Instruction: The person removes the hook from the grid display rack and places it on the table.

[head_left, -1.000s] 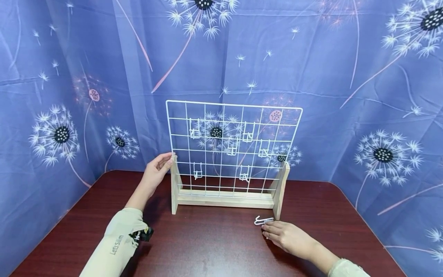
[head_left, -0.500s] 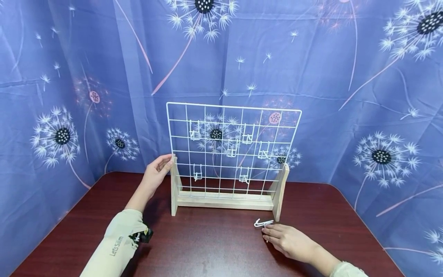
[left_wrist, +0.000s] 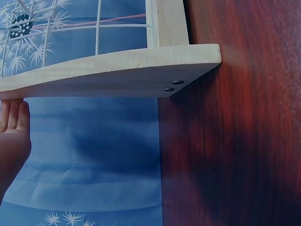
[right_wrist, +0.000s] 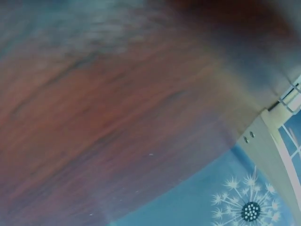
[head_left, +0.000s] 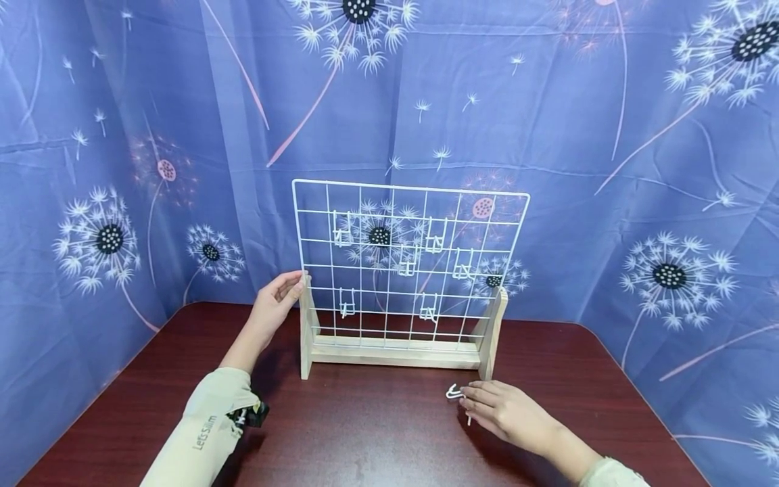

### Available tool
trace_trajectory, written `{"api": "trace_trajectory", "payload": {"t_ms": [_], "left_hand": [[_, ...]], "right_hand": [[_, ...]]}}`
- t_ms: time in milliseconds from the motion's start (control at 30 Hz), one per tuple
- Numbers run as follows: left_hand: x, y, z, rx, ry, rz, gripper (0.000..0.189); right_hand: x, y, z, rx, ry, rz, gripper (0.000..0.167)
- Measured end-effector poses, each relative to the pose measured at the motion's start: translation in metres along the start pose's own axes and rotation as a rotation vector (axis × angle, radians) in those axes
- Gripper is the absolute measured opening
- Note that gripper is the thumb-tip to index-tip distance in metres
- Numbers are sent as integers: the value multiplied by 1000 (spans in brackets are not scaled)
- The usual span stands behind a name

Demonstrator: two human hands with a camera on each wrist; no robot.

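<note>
A white wire grid panel (head_left: 392,267) stands upright in a pale wooden stand (head_left: 395,355) on the table. Several white wire hooks hang on the grid, one of them the lower right hook (head_left: 429,311). My left hand (head_left: 276,295) touches the top of the stand's left side piece; in the left wrist view its fairly straight fingers (left_wrist: 22,115) meet the outer face of the wood. Low at the stand's right foot, my right hand (head_left: 508,416) pinches a white wire hook (head_left: 453,392), most of it hidden behind the fingers. The right wrist view shows neither hand nor hook clearly.
The dark red-brown table (head_left: 365,433) has rounded far corners. A blue curtain (head_left: 243,135) printed with dandelions hangs behind it and at both sides. A small black device (head_left: 249,412) sits at the left sleeve (head_left: 203,426).
My right hand has shifted up a little toward the stand's right foot, and less of the hook shows beyond its fingers. The left hand stays at the left side piece.
</note>
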State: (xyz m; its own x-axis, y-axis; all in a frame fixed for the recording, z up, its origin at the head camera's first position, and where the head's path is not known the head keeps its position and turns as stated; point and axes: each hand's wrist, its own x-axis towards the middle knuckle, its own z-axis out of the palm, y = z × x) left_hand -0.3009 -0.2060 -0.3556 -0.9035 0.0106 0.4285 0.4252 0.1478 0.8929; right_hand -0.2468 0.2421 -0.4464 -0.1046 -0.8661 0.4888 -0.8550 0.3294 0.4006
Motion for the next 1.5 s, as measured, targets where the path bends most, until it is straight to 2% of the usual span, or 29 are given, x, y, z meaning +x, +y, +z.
{"api": "trace_trajectory", "payload": {"t_ms": [433, 633, 967, 1500], "left_hand": [[-1, 1, 0, -10, 0, 13, 38], [-1, 2, 1, -19, 7, 10, 37], [0, 1, 0, -26, -1, 12, 38], [0, 0, 1, -9, 11, 1, 38]], "right_hand": [[27, 10, -9, 28, 245, 132, 35], [40, 19, -14, -2, 303, 160, 35], [51, 37, -27, -36, 411, 232, 30], [76, 55, -39, -94, 635, 419, 27]]}}
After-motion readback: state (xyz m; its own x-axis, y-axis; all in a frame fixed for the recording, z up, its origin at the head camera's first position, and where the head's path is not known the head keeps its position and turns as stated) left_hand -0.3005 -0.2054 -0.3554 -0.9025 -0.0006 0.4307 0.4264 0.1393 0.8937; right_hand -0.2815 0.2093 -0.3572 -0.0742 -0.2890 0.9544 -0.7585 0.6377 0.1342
